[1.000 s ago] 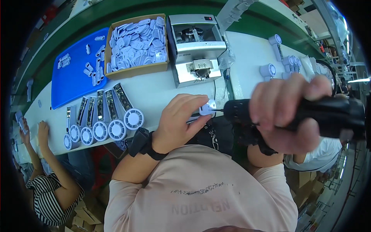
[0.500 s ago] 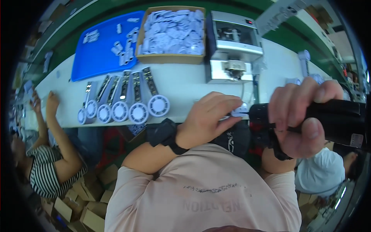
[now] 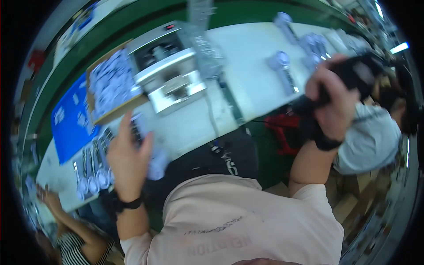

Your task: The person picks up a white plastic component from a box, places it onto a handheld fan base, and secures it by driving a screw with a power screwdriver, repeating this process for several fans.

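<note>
Blurred by motion, my left hand point(image 3: 127, 157) is over the near edge of the workbench, thumb and forefinger around the handle of a white round-headed handheld unit point(image 3: 158, 165). A strip of circuit board shows along that handle; my other fingers are hidden. My right hand point(image 3: 333, 97) is raised on the right, wrapped round a black electric screwdriver point(image 3: 360, 73) whose tip end points left. Left of my left hand, several similar units point(image 3: 92, 184) with round white heads lie in a row.
A cardboard box point(image 3: 117, 112) of white plastic parts stands beside a blue tray point(image 3: 66, 128). Right of the box is a silver machine point(image 3: 170, 70). More round-headed units point(image 3: 282, 64) lie on the right of the bench point(image 3: 247, 57). Other people sit on both sides.
The view has swung right. My left hand has left the screwdriver's tip and moved to a round-headed unit. My right hand still grips the screwdriver, now farther from the left hand.
</note>
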### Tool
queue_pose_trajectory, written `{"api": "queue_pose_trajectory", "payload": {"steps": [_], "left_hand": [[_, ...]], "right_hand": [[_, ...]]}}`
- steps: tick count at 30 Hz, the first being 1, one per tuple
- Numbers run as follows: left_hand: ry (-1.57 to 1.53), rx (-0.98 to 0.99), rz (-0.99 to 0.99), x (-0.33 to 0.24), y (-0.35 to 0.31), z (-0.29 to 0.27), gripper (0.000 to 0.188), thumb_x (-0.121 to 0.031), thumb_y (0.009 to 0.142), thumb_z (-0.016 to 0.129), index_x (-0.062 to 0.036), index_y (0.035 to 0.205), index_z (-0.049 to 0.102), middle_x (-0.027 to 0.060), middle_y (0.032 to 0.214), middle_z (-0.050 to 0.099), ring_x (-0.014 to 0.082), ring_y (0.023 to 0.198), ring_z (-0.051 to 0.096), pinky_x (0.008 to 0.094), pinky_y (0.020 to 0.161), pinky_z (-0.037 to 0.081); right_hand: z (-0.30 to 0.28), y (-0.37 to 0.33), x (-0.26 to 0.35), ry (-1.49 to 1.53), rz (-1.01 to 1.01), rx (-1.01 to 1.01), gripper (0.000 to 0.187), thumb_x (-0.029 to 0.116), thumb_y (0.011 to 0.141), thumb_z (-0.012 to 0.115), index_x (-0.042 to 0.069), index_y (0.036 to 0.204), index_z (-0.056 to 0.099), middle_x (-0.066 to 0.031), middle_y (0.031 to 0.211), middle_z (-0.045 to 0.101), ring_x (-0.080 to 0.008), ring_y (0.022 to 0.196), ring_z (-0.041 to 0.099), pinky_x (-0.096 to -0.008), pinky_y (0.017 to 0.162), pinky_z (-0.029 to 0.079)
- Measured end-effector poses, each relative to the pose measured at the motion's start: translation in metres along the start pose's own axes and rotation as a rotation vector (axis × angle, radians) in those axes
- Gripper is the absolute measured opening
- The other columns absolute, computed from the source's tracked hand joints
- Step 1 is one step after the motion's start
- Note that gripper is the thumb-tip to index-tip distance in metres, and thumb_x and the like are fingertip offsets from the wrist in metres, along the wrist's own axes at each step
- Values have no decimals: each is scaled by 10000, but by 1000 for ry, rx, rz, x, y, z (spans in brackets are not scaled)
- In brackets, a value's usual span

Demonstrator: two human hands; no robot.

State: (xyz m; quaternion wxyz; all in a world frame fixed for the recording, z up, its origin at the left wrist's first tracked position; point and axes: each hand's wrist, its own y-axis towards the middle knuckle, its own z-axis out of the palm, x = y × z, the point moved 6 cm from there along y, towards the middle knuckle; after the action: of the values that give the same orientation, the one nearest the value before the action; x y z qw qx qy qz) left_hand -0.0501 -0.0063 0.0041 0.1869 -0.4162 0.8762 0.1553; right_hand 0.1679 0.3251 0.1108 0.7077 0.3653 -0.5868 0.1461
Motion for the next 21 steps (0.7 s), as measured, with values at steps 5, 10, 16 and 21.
{"api": "queue_pose_trajectory", "payload": {"steps": [5,10,16,21], "left_hand": [[440,145,-123,53,26,22,647,-364,891,768,-89,1447,583,199,823,732,417,785,718,499,727,565],[430,144,-123,40,28,16,676,-410,892,763,-77,1439,547,203,798,733,421,774,727,532,673,557],[420,120,-162,27,31,13,566,-434,904,760,-65,1292,576,179,754,718,403,716,717,514,641,554],[286,-88,-27,36,40,-29,375,-331,911,771,-61,1149,665,144,804,715,371,764,698,461,704,563]], "right_hand": [[-92,-3,-86,-746,304,-190,410,209,842,826,14,1154,645,-78,818,651,-143,654,623,-291,582,474],[-157,-46,-173,-1208,208,-240,545,218,823,848,36,1292,638,-109,867,671,-216,686,662,-399,618,534],[-169,-57,-180,-794,240,-392,488,129,880,838,23,1310,632,-45,999,674,-135,830,635,-298,756,536],[-142,-26,-129,-628,5,-370,445,57,898,819,-11,1293,625,-62,1075,668,-127,893,646,-260,770,534]]}}
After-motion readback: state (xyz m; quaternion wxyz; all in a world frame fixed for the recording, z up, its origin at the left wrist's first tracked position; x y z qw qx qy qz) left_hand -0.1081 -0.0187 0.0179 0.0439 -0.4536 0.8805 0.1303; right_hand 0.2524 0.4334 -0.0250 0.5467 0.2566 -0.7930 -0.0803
